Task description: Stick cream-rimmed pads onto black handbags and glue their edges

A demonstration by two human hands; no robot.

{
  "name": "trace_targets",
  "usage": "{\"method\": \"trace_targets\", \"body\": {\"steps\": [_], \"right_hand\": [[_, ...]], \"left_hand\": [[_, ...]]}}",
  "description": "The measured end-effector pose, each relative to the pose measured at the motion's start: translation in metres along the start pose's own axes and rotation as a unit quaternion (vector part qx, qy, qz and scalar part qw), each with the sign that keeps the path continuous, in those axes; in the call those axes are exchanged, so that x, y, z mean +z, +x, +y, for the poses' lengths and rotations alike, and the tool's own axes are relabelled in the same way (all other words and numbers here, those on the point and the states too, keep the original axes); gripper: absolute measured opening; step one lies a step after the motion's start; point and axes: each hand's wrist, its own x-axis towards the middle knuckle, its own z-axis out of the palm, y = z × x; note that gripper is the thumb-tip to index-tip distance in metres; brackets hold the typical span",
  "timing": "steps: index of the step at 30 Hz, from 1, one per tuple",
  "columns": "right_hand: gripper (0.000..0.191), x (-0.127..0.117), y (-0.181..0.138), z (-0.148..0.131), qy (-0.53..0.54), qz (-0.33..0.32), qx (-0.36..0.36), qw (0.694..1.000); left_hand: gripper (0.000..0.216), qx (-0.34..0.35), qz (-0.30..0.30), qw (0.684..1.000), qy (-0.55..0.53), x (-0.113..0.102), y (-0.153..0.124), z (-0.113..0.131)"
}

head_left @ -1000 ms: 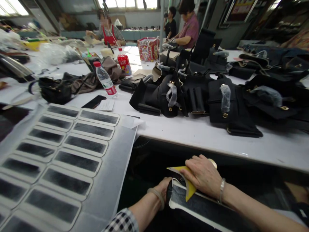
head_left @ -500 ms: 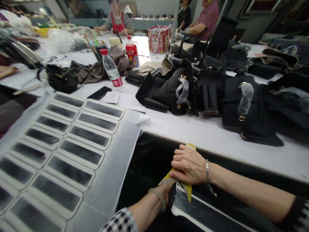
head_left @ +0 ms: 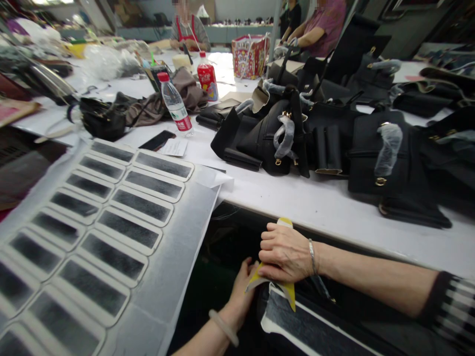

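My right hand [head_left: 280, 254] is closed around a yellow tool [head_left: 287, 291] with a flared, concave lower end. Its two corners spread out below my fist, over the end of a black bag [head_left: 311, 319] with a white-bordered dark panel on top. My left hand [head_left: 241, 287] is just left of the tool, fingers stretched upward and slightly apart, near the tool's left corner. I see nothing held in it; part of the hand is behind the tool. A dark strap with a metal end [head_left: 324, 287] hangs by my right wrist.
A sheet of white-bordered dark panels [head_left: 148, 296] lies at left. Black bags with wrapped handles [head_left: 267, 133] crowd the white table [head_left: 267, 193]. A water bottle [head_left: 176, 106], a red bottle [head_left: 207, 79] and a phone [head_left: 158, 140] stand or lie behind. Several people work farther back.
My left hand has moved left, away from the bag's end, and its fingers have come into view. My right hand keeps the yellow tool, shifted slightly left.
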Motion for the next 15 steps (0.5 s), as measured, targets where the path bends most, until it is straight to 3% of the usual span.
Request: {"method": "trace_targets", "body": {"steps": [3,6,9,15], "right_hand": [[0.039,0.001,0.000,0.001,-0.001,0.003,-0.001,1.000],[0.039,0.003,-0.001,0.001,0.002,0.005,-0.003,1.000],[0.040,0.006,-0.003,0.000,0.000,0.006,0.000,1.000],[0.042,0.008,-0.008,-0.004,-0.011,0.017,0.022,1.000]], "left_hand": [[0.060,0.102,0.048,0.993,-0.045,-0.014,-0.028,0.017],[0.049,0.179,-0.004,0.981,0.075,-0.017,-0.056,0.036],[0.035,0.189,-0.037,0.965,0.180,-0.013,-0.067,0.049],[0.027,0.170,-0.037,0.960,0.220,-0.009,-0.066,0.054]]}}
